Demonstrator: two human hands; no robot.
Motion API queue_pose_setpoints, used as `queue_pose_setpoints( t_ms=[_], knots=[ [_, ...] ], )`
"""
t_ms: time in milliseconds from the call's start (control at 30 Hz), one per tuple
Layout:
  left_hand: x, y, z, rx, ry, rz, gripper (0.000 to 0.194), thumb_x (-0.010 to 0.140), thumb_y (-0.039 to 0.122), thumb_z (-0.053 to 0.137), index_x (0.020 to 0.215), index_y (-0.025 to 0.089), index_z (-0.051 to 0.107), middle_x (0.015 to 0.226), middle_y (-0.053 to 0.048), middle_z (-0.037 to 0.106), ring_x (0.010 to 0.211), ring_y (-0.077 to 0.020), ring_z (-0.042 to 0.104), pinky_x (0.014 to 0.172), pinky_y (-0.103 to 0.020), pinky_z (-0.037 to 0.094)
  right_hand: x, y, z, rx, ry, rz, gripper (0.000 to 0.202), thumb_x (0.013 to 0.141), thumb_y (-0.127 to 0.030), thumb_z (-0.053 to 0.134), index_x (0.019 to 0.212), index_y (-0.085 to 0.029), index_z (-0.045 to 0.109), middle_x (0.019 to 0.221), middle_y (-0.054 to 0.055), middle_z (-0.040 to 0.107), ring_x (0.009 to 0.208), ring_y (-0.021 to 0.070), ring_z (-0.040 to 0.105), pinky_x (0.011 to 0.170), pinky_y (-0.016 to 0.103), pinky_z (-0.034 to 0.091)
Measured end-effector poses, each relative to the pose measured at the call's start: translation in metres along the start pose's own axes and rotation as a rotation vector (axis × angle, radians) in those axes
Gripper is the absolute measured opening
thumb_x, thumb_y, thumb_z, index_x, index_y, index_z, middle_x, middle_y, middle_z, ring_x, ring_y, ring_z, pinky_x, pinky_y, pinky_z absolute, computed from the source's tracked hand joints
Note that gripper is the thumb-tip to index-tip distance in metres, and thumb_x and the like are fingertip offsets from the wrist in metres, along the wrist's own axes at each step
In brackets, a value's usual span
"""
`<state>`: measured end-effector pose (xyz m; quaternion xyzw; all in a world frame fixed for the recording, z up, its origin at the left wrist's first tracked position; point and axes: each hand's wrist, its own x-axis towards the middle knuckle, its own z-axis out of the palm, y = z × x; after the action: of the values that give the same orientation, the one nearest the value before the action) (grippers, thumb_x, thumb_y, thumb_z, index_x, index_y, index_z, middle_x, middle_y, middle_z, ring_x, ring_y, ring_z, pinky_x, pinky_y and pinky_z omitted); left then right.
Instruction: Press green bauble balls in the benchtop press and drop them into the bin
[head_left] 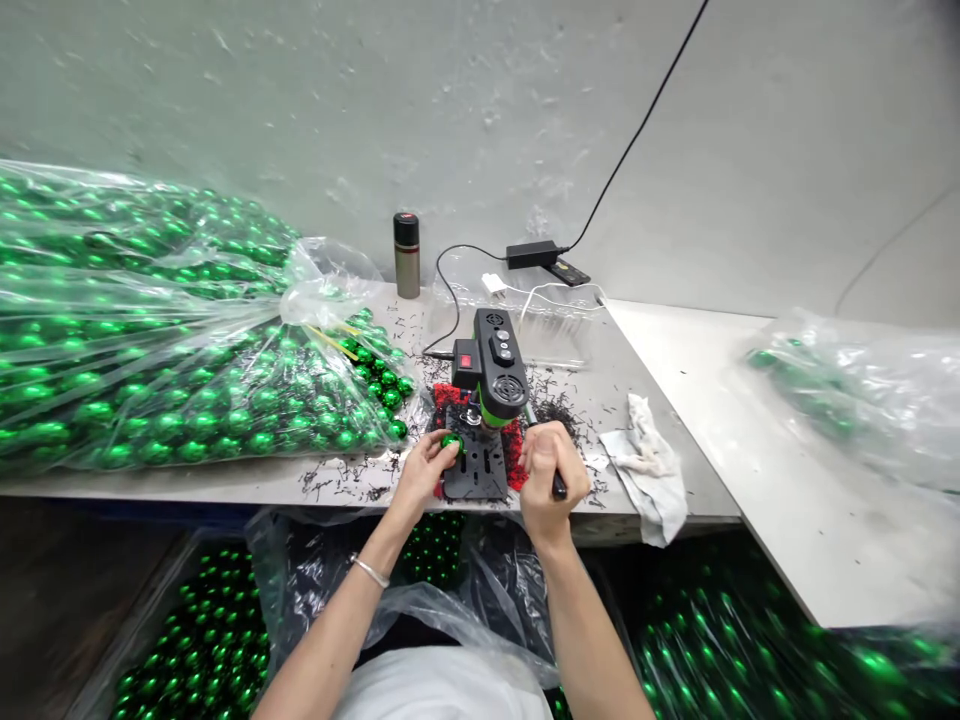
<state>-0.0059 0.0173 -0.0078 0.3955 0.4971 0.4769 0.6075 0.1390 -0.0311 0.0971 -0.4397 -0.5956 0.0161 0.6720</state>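
A small black bench drill press [501, 372] stands on the table with a slotted base plate [474, 478]. Between the thumb and fingers of my left hand [426, 468] is a shiny green ball [451, 441], held over the left side of that plate. My right hand [553, 478] is wrapped round the black lever handle [559, 487] at the machine's right. Part of the lever is hidden by my fingers. Red matting [517, 455] shows beneath the base, strewn with black shavings.
A big clear bag of green balls [187, 340] fills the table's left. Along the back are a flask [406, 258], a power adapter [532, 254] and a white plug [494, 286]. A crumpled cloth [646, 470] lies at right. More green balls [202, 630] sit in bags below.
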Motion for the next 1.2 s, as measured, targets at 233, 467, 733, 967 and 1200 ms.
queue_pose_setpoints(
  t_ms=[233,467,733,967,1200],
  knots=[
    [-0.004,-0.016,0.013,0.675,0.006,0.565,0.035,0.086,0.031,0.070,0.119,0.019,0.069,0.108,-0.012,0.075,0.101,-0.0285,0.067,0.093,-0.045,0.053,-0.003,0.001,-0.002,-0.043,-0.010,-0.047,0.034,0.097,-0.015,0.044,0.064,-0.022,0.043,0.064,-0.001,0.050,0.064,0.0131,0.052,0.057,0.028,0.039],
    [-0.001,-0.018,0.012,0.794,-0.015,0.690,0.032,0.090,0.037,0.069,0.118,0.022,0.069,0.115,-0.010,0.074,0.106,-0.0282,0.066,0.099,-0.047,0.046,-0.008,0.002,-0.002,-0.034,-0.018,-0.036,0.033,0.097,-0.012,0.043,0.065,-0.022,0.043,0.066,-0.001,0.050,0.063,0.0120,0.052,0.055,0.027,0.039],
    [0.006,-0.025,0.009,0.758,-0.046,0.652,0.036,0.084,0.043,0.076,0.115,0.024,0.073,0.113,-0.009,0.075,0.104,-0.0278,0.066,0.100,-0.048,0.046,-0.014,0.008,-0.002,-0.034,0.007,-0.046,0.033,0.096,-0.014,0.045,0.064,-0.022,0.044,0.064,-0.002,0.050,0.062,0.0130,0.052,0.055,0.028,0.040],
    [0.001,-0.020,0.009,0.672,-0.058,0.612,0.034,0.083,0.040,0.076,0.112,0.023,0.072,0.111,-0.010,0.075,0.105,-0.0281,0.066,0.103,-0.050,0.045,-0.018,0.012,-0.003,-0.044,-0.010,-0.076,0.032,0.095,-0.012,0.045,0.064,-0.022,0.043,0.062,-0.002,0.049,0.061,0.0125,0.052,0.056,0.028,0.040],
    [-0.043,-0.012,-0.023,0.159,-0.131,0.222,0.050,0.078,0.041,0.076,0.122,0.022,0.067,0.124,-0.010,0.071,0.114,-0.0268,0.065,0.103,-0.042,0.050,-0.015,0.010,-0.006,-0.093,-0.021,-0.070,0.032,0.095,-0.014,0.044,0.064,-0.022,0.045,0.064,-0.001,0.052,0.060,0.0129,0.052,0.055,0.029,0.039]
  ],
)
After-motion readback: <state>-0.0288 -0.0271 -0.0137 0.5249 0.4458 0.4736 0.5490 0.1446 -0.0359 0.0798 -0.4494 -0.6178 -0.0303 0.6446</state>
